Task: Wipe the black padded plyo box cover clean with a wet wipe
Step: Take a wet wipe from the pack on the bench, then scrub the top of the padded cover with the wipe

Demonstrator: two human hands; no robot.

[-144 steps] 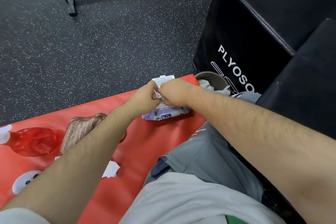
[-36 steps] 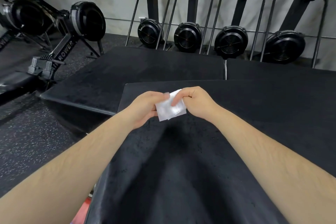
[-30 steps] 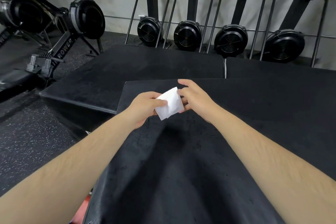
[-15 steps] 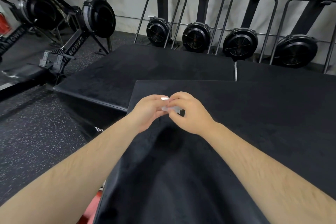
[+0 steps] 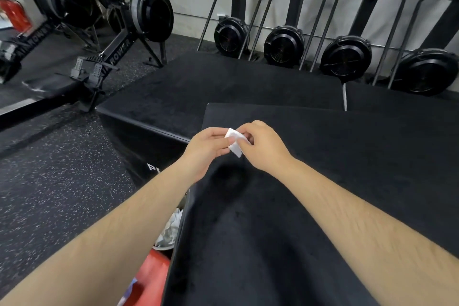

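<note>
**White wipe pinched in both hands, over near box corner**

Counts: one small folded white wet wipe (image 5: 234, 143). Two hands on it. My left hand (image 5: 208, 150) has thumb and curled fingers clamped on the wipe's left edge. My right hand (image 5: 267, 149) pinches the right edge with thumb and forefinger, other fingers curled in.

Three black padded surfaces: the near black padded plyo box cover (image 5: 310, 206) under my arms, a lower black box top (image 5: 211, 87) behind-left, and another black top (image 5: 402, 99) far right. Four black fan-wheel rowing machines stood upright against the wall (image 5: 283, 46). Two more black rowers (image 5: 151, 13) down on the speckled rubber floor (image 5: 49, 181) at left.

Orientation: the wipe's long axis runs upper-left to lower-right in view, free corner pointing down toward me. It sits above the near cover, close to the far-left corner, with a shadow on the cover below it. The cover's long axis runs away from me.

Hidden or unclear: my fingers cover most of the wipe, so I can't count the folds. The cover's near end and right side are cut off by the frame. The lower box's side lettering (image 5: 150, 167) shows one or two letters, rest behind my left forearm. Crumpled white tissues (image 5: 171, 228) and a red mat (image 5: 149, 276) are partly blocked by the cover's edge. Blurred red object top-left (image 5: 13, 12), can't identify.
</note>
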